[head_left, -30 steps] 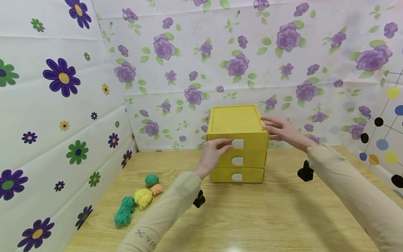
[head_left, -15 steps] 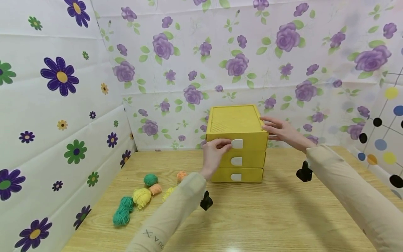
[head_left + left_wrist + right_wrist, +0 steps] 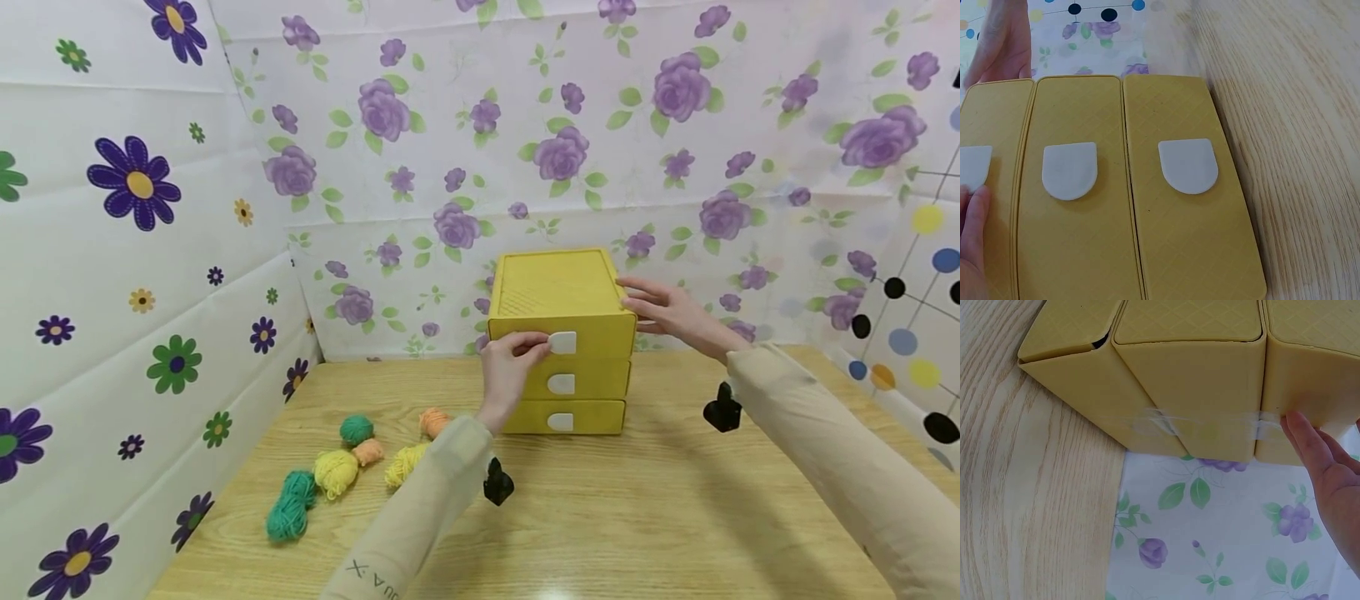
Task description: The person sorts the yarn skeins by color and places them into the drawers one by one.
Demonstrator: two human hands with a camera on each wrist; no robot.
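A yellow mini drawer unit [image 3: 558, 287] with three stacked drawers, each with a white tab handle, stands against the back cloth. My left hand [image 3: 504, 371] pinches the left edge of the top drawer's handle [image 3: 564, 342] with thumb and index finger. In the left wrist view the fingertips meet this handle [image 3: 974, 164] at the frame's edge. All three drawers look closed. My right hand [image 3: 671, 310] rests its extended fingers on the unit's upper right side; in the right wrist view the fingers [image 3: 1310, 444] lie flat against the side wall.
Left on the wooden table [image 3: 600, 525] lie a green yarn skein [image 3: 291, 507], a yellow yarn ball [image 3: 335, 472], a green ball [image 3: 356, 429] and a peach one [image 3: 368, 452]. Orange yarn [image 3: 433, 422] and yellow yarn [image 3: 406, 465] sit beside my left sleeve. Clear tape [image 3: 1210, 428] crosses the unit's side.
My left forearm has swung right, uncovering the orange and yellow yarn. Both hands keep their places on the drawer unit, which has stayed put while the head view shifted slightly.
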